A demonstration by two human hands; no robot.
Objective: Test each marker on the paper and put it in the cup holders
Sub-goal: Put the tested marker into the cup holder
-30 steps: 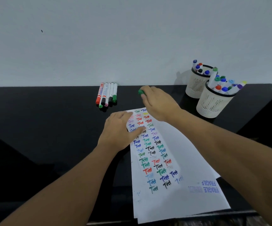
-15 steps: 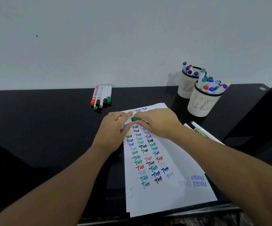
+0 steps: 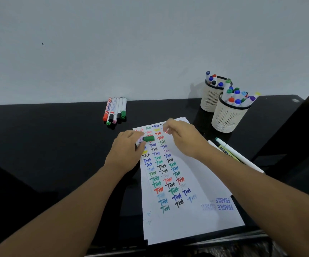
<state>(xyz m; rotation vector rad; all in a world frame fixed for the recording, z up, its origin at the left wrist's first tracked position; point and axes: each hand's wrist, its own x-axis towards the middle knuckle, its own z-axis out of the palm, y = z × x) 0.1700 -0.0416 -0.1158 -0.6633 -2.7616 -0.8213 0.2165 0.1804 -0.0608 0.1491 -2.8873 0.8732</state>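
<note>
Left hand [image 3: 126, 151] pinches a green cap [image 3: 148, 138] over the paper's [image 3: 196, 216] far edge. Right hand [image 3: 184, 138] hovers beside it, fingers loosely curled, holding nothing visible.

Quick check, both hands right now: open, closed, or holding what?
Left hand: pinches the green cap.
Right hand: fingers curled over the paper; whether it holds anything cannot be told.

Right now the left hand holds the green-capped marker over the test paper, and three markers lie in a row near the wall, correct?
Not quite: the head view shows five markers in the row, not three. The left hand does hold the green-capped marker over the test paper.
</note>
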